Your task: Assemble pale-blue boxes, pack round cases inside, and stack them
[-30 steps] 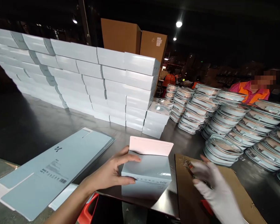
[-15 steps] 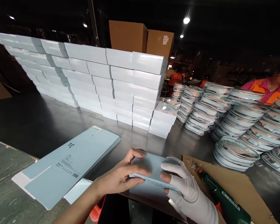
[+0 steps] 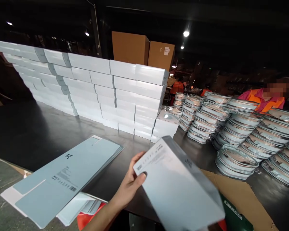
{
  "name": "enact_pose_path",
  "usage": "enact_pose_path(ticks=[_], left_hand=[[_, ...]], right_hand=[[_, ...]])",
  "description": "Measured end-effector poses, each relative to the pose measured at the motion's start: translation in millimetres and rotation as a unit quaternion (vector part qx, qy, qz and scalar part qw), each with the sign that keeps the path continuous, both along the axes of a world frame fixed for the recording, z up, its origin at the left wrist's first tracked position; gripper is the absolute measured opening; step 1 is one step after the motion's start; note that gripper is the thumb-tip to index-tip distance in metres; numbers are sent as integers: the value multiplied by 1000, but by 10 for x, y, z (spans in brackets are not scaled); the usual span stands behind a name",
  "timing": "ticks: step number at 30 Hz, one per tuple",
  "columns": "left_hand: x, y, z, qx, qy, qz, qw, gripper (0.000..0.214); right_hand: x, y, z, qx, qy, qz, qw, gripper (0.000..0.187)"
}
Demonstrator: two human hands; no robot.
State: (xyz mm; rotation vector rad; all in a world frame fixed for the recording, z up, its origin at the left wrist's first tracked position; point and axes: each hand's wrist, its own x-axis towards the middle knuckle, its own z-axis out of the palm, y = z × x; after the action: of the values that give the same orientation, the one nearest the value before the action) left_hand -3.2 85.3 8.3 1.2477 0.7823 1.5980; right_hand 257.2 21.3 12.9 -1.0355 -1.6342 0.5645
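My left hand [image 3: 129, 183] grips the near left edge of a closed pale blue carton [image 3: 178, 186], thumb on top beside a printed barcode. The carton is lifted off the dark table [image 3: 38, 134] and tilted toward me. My right hand is hidden behind the carton and does not show. To the left lies a pile of flat, unfolded pale blue cartons [image 3: 65, 176].
A long wall of stacked white boxes [image 3: 98, 89] stands at the back. Stacks of round glass-lidded containers [image 3: 231, 128] fill the right side. A brown cardboard sheet [image 3: 245, 199] with a green tool lies at the near right. A person in orange [image 3: 267, 99] sits beyond.
The carton's flap was closed with both hands, then the carton was lifted off the table and tipped up toward me. My gloved right hand has gone out of sight behind it.
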Motion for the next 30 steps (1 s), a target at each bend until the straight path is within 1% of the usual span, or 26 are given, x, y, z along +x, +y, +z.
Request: enact_pose_path(ticks=[1, 2, 3, 4, 5, 6, 8, 9, 11, 13, 15, 16, 17, 18, 19, 20, 22, 24, 25, 26, 28, 29, 30], left_hand=[[-5, -3, 40, -3, 11, -3, 1000, 68], [-53, -7, 83, -6, 25, 2, 1000, 66], [-141, -13, 124, -9, 40, 11, 999, 57], [-260, -22, 159, -11, 53, 24, 998, 45], [-400, -34, 185, -13, 69, 39, 997, 34], [-547, -50, 202, -14, 90, 58, 994, 27], [-819, -87, 213, -11, 155, 107, 982, 24], [-929, -106, 208, -8, 195, 134, 971, 25], [-1091, -137, 184, 3, 268, 182, 946, 28], [-1210, -149, 155, 17, 313, 213, 926, 30], [-1352, -133, 139, 33, 350, 237, 906, 32], [-1447, -114, 142, 42, 375, 256, 890, 33], [-1559, -86, 151, 48, 403, 282, 869, 36], [-1687, -50, 166, 49, 432, 314, 844, 40], [-1824, -7, 181, 45, 462, 352, 813, 44], [-1962, 42, 193, 30, 482, 385, 787, 46], [-2212, 150, 186, -14, 510, 435, 742, 44], [-2393, 251, 141, -59, 537, 456, 707, 44], [-2454, 293, 115, -77, 551, 459, 693, 46], [-2498, 327, 95, -91, 565, 458, 680, 49], [-2542, 357, 107, -101, 590, 460, 655, 52], [-2543, 349, 147, -98, 601, 464, 643, 51], [-2527, 322, 211, -89, 611, 469, 631, 50]], right_hand=[[24, 43, 154, -6, 7, -18, 1000, 51], [52, 132, 346, -11, 7, -53, 999, 53], [78, 269, 568, -16, -9, -100, 995, 53], [96, 451, 806, -21, -39, -165, 985, 52], [101, 671, 1044, -9, -118, -240, 963, 57], [89, 920, 1267, 1, -221, -281, 934, 64], [8, 1459, 1621, 13, -301, -265, 916, 67], [-56, 1727, 1738, 19, -335, -249, 909, 67], [-206, 2211, 1852, 29, -385, -216, 897, 62], [-339, 2578, 1855, 30, -422, -190, 886, 52], [-407, 2779, 1815, 31, -443, -166, 881, 45], [-412, 2806, 1794, 34, -448, -155, 880, 46], [-402, 2780, 1776, 41, -450, -147, 880, 47], [-383, 2700, 1760, 52, -448, -145, 881, 49], [-359, 2567, 1743, 64, -442, -146, 883, 50], [-337, 2386, 1722, 76, -433, -147, 886, 49], [-304, 1911, 1655, 95, -413, -132, 896, 44], [-279, 1362, 1540, 116, -393, -71, 909, 36], [-264, 1096, 1465, 138, -380, -29, 914, 31], [-245, 853, 1379, 179, -360, 13, 916, 27], [-207, 471, 1197, 253, -332, 45, 907, 29], [-192, 337, 1110, 289, -320, 49, 901, 30], [-185, 237, 1033, 310, -320, 44, 894, 31]])
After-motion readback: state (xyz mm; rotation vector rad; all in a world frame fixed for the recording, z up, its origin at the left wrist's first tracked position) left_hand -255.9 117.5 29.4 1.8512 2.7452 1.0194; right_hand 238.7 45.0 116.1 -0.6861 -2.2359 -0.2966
